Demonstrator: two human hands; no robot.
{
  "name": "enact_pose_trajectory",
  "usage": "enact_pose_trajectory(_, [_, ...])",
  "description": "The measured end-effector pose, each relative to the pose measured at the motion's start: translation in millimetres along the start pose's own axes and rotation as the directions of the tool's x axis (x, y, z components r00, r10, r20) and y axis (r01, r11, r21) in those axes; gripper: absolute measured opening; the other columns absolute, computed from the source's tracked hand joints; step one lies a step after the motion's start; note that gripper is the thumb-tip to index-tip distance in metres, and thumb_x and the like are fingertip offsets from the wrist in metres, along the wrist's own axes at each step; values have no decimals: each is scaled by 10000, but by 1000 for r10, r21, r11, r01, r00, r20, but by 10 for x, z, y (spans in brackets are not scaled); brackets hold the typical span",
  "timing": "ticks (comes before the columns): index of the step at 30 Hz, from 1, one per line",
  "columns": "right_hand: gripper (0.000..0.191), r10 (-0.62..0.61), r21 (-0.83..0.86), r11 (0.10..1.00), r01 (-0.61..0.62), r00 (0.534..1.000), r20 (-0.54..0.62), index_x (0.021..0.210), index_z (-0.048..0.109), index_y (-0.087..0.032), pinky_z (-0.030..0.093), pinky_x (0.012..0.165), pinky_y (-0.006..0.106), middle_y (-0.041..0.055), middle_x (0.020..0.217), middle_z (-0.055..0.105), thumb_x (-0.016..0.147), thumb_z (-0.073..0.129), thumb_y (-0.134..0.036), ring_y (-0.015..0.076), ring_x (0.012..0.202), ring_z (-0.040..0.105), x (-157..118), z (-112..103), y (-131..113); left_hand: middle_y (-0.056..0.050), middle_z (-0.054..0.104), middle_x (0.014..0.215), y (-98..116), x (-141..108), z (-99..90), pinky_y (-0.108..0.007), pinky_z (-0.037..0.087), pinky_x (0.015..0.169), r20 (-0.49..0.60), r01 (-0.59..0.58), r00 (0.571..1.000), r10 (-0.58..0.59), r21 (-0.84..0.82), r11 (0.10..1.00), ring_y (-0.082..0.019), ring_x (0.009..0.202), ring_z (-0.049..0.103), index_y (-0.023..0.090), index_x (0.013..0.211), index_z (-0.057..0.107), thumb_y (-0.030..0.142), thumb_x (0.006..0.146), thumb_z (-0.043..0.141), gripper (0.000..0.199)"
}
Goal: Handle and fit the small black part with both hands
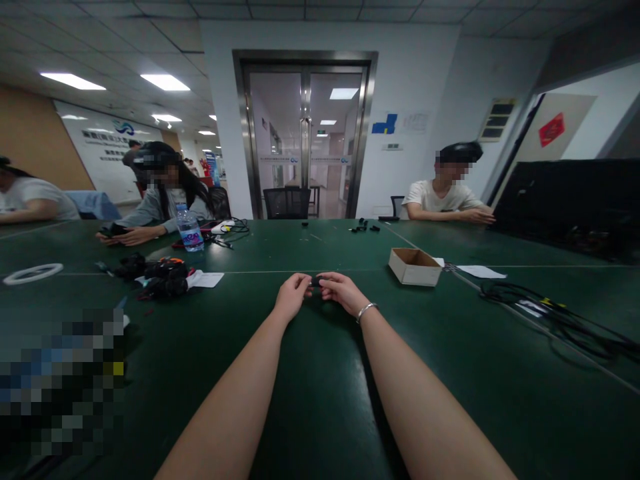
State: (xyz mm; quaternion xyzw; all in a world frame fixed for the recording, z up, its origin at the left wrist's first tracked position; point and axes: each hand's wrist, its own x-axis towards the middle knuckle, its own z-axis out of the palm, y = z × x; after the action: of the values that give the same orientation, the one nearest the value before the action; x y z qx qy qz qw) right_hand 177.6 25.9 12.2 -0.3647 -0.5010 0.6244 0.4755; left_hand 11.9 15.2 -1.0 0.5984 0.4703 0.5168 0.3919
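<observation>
Both my arms reach forward over the green table (pixel 320 387). Between my fingertips is a small black piece (pixel 315 282), too small to name more exactly. My left hand (pixel 293 295) pinches its left end. On the other side, my right hand (pixel 342 291) grips the right end between thumb and fingers, with a silver bracelet (pixel 367 312) at the wrist. Part of the piece is hidden by my fingers. Farther back on the table lie several small black parts (pixel 364 227).
An open cardboard box (pixel 415 268) stands right of my hands, with black cables (pixel 555 320) beyond it. To the left are a tangle of black gear (pixel 165 275), a water bottle (pixel 189 230) and a white ring (pixel 33 273). People sit along the table's far side and left.
</observation>
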Motion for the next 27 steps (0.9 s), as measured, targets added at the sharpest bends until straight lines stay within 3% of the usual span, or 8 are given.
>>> enact_pose_trajectory(14, [198,5,23,1000,-5,1000,-10,949,638,-118,536,514,185,18,651,632,763,702,-101,83,507,577,0,-10,7,-56,663,837,-93,33,3,-307,489,776,-52,-135,990,134,-1,991,-170,798,634,158,888,619,218,768,632,134])
enact_pose_trajectory(21, [199,-2,-25,1000,1,1000,-24,757,611,-95,511,462,176,30,588,600,818,709,-257,80,466,548,21,9,17,-47,671,903,-33,1,-12,-316,487,810,-60,-192,978,198,93,977,-170,844,635,183,880,637,142,740,636,146])
enact_pose_trajectory(27, [292,16,-65,998,-20,998,-57,685,574,-107,488,414,175,34,561,591,862,658,-324,81,426,527,7,29,-7,-53,674,880,1,-7,-16,-298,483,774,-61,-176,981,182,86,981,-175,813,633,174,883,646,257,756,640,151])
